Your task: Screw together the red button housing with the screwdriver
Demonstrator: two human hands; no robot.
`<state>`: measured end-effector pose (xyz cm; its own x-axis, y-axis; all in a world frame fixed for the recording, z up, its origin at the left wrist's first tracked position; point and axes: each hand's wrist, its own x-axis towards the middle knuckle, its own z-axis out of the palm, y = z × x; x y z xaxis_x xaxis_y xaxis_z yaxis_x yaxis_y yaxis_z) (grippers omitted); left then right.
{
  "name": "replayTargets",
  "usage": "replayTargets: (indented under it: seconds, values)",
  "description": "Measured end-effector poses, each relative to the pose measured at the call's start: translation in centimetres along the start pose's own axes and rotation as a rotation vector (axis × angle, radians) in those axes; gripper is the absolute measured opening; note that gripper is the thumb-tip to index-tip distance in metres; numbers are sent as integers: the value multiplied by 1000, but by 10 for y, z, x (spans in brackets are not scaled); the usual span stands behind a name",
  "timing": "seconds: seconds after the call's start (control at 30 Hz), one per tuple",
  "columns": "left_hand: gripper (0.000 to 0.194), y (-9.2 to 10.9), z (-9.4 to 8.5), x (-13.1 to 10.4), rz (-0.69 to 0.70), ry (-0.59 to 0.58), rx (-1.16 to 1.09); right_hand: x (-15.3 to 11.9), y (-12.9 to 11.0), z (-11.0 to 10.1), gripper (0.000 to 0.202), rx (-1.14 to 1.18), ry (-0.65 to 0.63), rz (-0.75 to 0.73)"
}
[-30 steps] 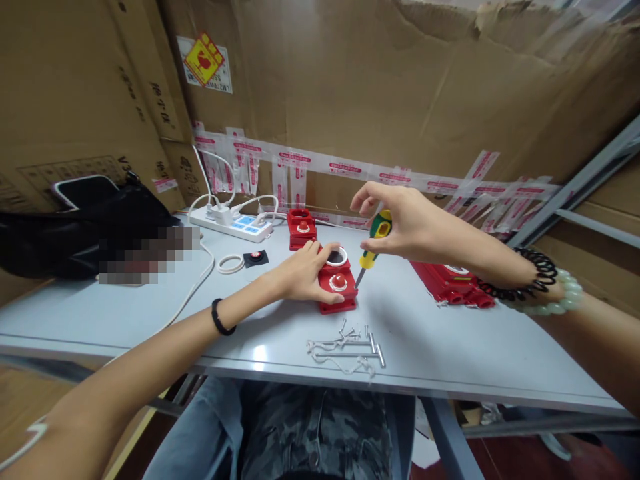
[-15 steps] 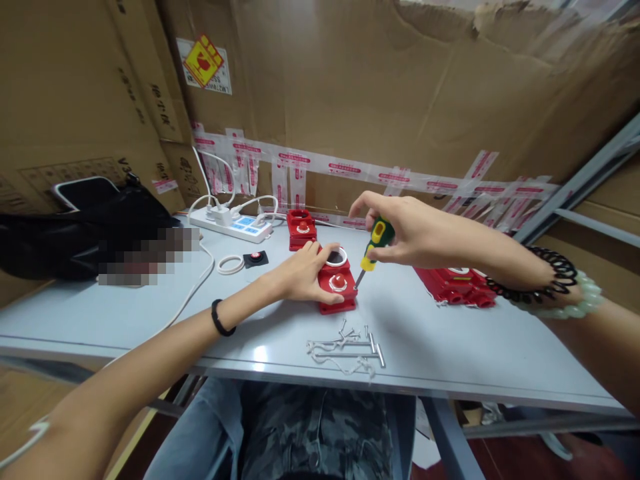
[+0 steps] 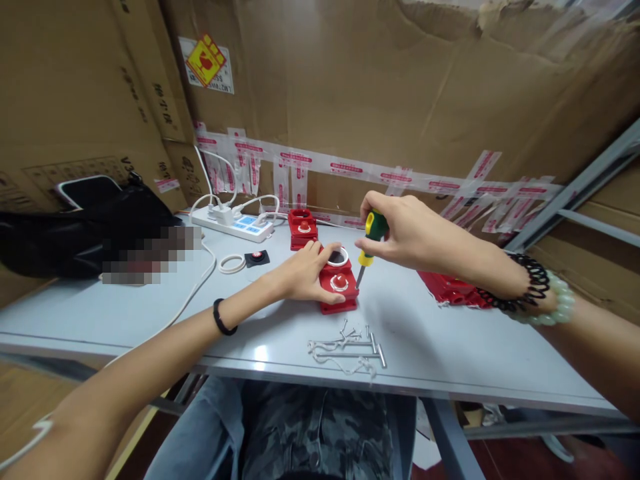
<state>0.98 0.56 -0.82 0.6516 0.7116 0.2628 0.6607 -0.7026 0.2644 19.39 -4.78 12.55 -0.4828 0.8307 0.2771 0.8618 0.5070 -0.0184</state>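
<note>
My left hand (image 3: 305, 273) lies around the left side of a red housing (image 3: 329, 272), its thumb at the near side and its fingers at the far side. This housing carries a red dome (image 3: 341, 281) in a white collar and a round opening with a white ring (image 3: 339, 257). In my right hand (image 3: 400, 223) is a screwdriver (image 3: 374, 230) with a green and yellow handle, tilted. Its tip meets the housing's right edge; the screw under it is too small to make out. Loose screws (image 3: 350, 333) and metal T-bars (image 3: 353, 355) with white cords lie nearer me.
A second red housing (image 3: 303, 230) stands behind, with more red housings (image 3: 453, 290) partly behind my right forearm. To the left are a white ring (image 3: 232, 264), a black square part (image 3: 257, 258), a power strip (image 3: 240, 223) with cables, and a black bag (image 3: 90, 233). Cardboard (image 3: 350, 87) walls the back.
My right hand has turned a little around the screwdriver, and its wrist has shifted left. The screwdriver stays at the housing's right edge. My left hand keeps its place.
</note>
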Motion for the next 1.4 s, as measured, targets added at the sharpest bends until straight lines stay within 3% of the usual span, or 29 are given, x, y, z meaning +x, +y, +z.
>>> replayTargets:
  seconds: [0.1, 0.23, 0.4, 0.6, 0.77, 1.0, 1.03, 1.1, 1.17, 1.23, 1.4]
  values:
    - [99, -1, 0, 0, -1, -6, -9, 0, 1, 0, 15, 23, 19, 3]
    - [99, 1, -1, 0, -4, -11, -7, -2, 4, -1, 26, 76, -20, -15]
    - [98, 1, -1, 0, -6, -13, 0, -2, 4, 0, 18, 76, 2, 19]
    - [97, 0, 0, 0, 7, -2, 1, -2, 6, 6, 35, 187, -2, 30]
    - [97, 1, -1, 0, 9, -1, -14, -3, 7, 12, 30, 262, 91, 47]
    - [100, 1, -1, 0, -6, -11, -24, -5, 4, -3, 22, 406, 399, 65]
    - [101, 1, -1, 0, -4, -11, -27, -6, 5, 0, 17, 418, 373, 67]
    - [100, 0, 0, -1, 1, -6, -29, -9, 10, 12, 4, 408, 193, 77]
    - [99, -1, 1, -1, 4, 0, -31, -14, 15, 32, 18, 344, -84, 79]
    - [98, -2, 1, -1, 6, 3, -33, -19, 19, 53, 29, 260, -248, 117]
    - [99, -3, 2, -1, 19, 7, -31, -26, 16, 79, 37, 127, -343, 130]
